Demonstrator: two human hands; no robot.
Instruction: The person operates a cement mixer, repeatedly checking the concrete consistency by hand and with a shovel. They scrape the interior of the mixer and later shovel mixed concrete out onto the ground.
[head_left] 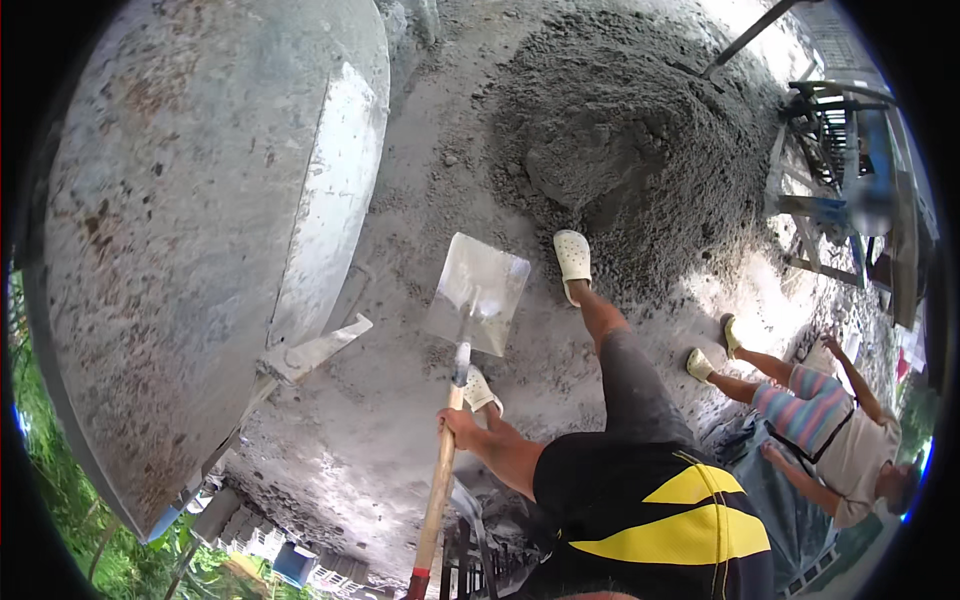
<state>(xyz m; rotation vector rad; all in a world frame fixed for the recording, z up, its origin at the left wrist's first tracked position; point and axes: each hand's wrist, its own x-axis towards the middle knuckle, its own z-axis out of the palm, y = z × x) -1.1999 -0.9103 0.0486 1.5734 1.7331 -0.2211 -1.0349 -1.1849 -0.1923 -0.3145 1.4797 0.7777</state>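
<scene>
My right hand is closed around the wooden shaft of a shovel, reaching across to it from the right. The shovel's square metal blade points away from me with a thin pale film on it; whether it touches the ground I cannot tell. Red colour marks the shaft's near end at the lower edge. My left hand is not visible. Beyond the blade to the right spreads a broad heap of wet grey cement mix, with a smoother mound in its middle. My pale clog stands at the heap's near edge.
A large, stained, curved grey metal body fills the left, with a bracket jutting out. Another person in striped shorts is at the right. A metal frame stands far right; a dark pole rises beyond the heap.
</scene>
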